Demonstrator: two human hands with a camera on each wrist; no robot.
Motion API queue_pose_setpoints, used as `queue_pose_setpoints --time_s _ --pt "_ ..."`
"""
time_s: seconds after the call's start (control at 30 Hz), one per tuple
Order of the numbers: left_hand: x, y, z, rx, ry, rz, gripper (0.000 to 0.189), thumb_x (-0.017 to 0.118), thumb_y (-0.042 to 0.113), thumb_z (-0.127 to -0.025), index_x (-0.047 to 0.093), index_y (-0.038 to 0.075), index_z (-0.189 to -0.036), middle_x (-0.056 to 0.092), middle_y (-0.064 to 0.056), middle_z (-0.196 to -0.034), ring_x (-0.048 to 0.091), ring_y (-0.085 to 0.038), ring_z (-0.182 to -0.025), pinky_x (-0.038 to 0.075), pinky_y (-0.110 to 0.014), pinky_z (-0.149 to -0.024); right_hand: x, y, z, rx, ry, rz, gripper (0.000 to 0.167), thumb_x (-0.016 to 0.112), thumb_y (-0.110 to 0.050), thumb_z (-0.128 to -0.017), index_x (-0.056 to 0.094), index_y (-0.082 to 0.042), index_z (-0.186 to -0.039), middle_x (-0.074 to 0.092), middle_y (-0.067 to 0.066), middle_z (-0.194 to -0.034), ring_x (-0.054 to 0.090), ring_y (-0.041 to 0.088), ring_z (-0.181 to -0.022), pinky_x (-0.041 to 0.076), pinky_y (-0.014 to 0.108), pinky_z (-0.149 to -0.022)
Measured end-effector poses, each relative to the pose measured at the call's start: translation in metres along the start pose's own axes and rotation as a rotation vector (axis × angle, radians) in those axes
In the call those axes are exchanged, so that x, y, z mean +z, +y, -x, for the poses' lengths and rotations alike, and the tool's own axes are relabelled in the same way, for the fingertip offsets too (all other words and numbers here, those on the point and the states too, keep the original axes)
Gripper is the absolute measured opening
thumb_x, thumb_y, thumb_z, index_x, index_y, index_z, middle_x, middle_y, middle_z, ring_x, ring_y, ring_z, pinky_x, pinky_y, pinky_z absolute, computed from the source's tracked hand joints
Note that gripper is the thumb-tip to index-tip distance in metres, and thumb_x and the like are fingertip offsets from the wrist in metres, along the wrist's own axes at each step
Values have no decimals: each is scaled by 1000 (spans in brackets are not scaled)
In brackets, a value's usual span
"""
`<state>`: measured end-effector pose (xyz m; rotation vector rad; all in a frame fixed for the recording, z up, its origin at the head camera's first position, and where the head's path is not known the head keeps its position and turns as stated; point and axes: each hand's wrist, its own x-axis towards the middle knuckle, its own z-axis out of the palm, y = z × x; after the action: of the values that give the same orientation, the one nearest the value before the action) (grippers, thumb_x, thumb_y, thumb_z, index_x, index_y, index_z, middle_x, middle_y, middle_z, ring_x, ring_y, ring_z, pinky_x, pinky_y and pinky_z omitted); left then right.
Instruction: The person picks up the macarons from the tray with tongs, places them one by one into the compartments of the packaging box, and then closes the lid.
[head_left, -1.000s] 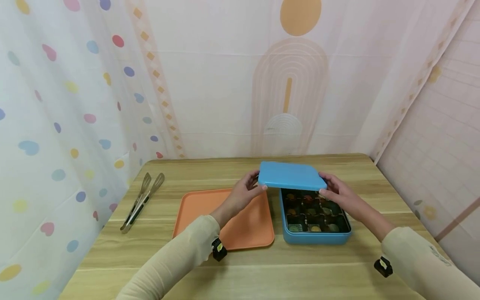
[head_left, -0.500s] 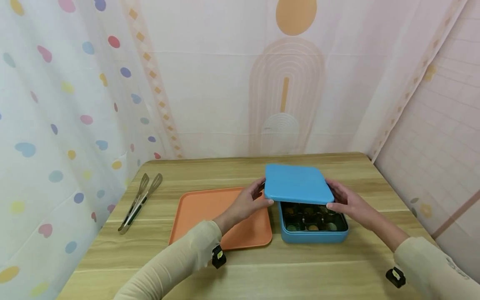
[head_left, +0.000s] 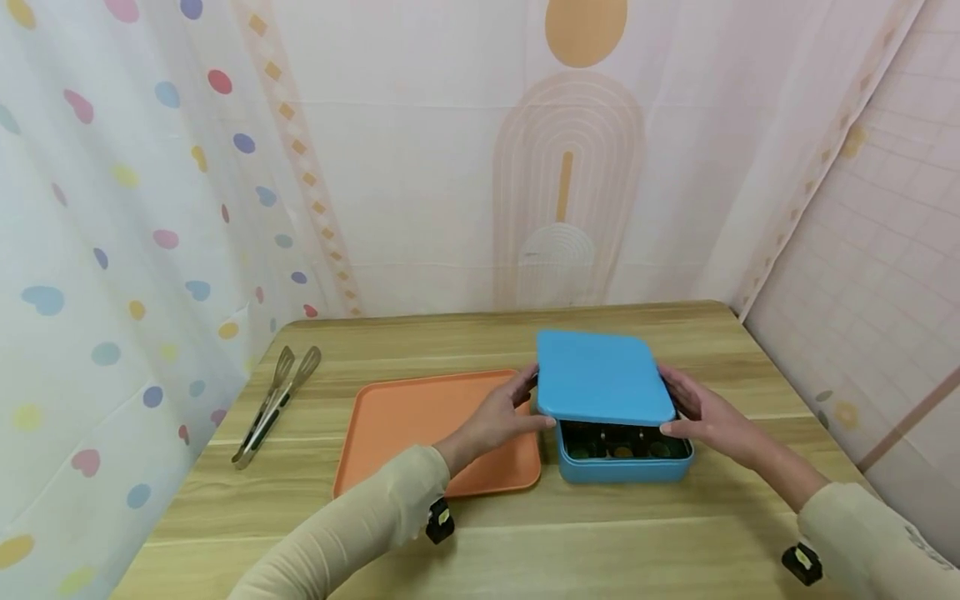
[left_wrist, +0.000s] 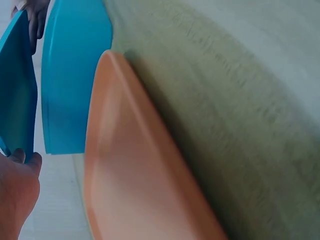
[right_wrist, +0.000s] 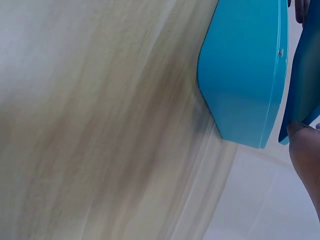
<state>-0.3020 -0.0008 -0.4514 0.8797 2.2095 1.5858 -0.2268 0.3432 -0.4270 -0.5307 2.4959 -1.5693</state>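
Observation:
A blue lid (head_left: 604, 377) hangs tilted over a blue box (head_left: 626, 472), covering all but the front strip of its dark divided inside. My left hand (head_left: 504, 417) grips the lid's left edge, thumb toward the front corner. On the opposite edge my right hand (head_left: 708, 417) holds it the same way. Both wrist views show a gap between the lid (left_wrist: 17, 87) and the box (right_wrist: 245, 70). Round pieces sit in the front compartments; the rear ones are hidden under the lid.
An orange tray (head_left: 420, 417) lies just left of the box, partly beneath my left forearm. Metal tongs (head_left: 273, 408) with dark grips rest at the table's left side. Patterned curtains (head_left: 420, 167) hang behind the wooden table (head_left: 525, 550).
Both hands have brought the lid toward me and a little right, lower over the box. It now hides the rear and middle compartments that showed earlier. The head view has shifted slightly.

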Motion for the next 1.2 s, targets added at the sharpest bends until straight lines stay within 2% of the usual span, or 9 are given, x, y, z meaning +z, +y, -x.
queue_pose_setpoints --time_s 0.2,0.37,0.5,0.7,0.93,1.2 --pt "13 -3 1 -9 0 -14 95 78 23 -88 16 17 -160 26 -3 -161 27 -21 -146 28 -39 -114 -2 5 7 9 -1 56 90 69 -16 -94 7 3 -157 2 28 -161 3 51 -144 25 3 -93" --pt "25 -7 3 10 11 -22 96 79 23 -88 15 17 -160 25 -1 -161 26 -21 -146 28 -40 -114 -4 7 15 11 -14 83 92 70 -15 -93 6 5 -157 1 30 -160 3 53 -143 24 2 -93" --pt "34 -7 7 9 9 -32 98 79 24 -88 13 17 -160 23 2 -161 24 -16 -146 28 -39 -114 -5 8 21 8 -22 98 94 71 -15 -92 6 7 -156 2 32 -160 4 55 -142 24 2 -93" --pt "44 -8 13 -22 27 -110 100 80 30 -86 14 17 -160 23 3 -161 25 -18 -146 28 -41 -114 -6 10 27 24 -44 86 96 73 -15 -91 5 9 -155 2 33 -159 5 55 -142 25 3 -94" --pt "51 -10 15 -44 54 -166 100 80 34 -85 15 19 -160 19 3 -162 28 -27 -145 28 -44 -114 -5 15 30 36 -41 100 97 73 -14 -90 5 8 -155 2 34 -159 4 55 -142 23 2 -93" --pt "52 -12 20 -40 57 -200 99 79 34 -86 16 18 -160 20 2 -163 25 -23 -147 28 -46 -114 0 17 29 22 -46 97 96 73 -12 -89 6 12 -154 3 37 -157 5 58 -140 23 2 -94"
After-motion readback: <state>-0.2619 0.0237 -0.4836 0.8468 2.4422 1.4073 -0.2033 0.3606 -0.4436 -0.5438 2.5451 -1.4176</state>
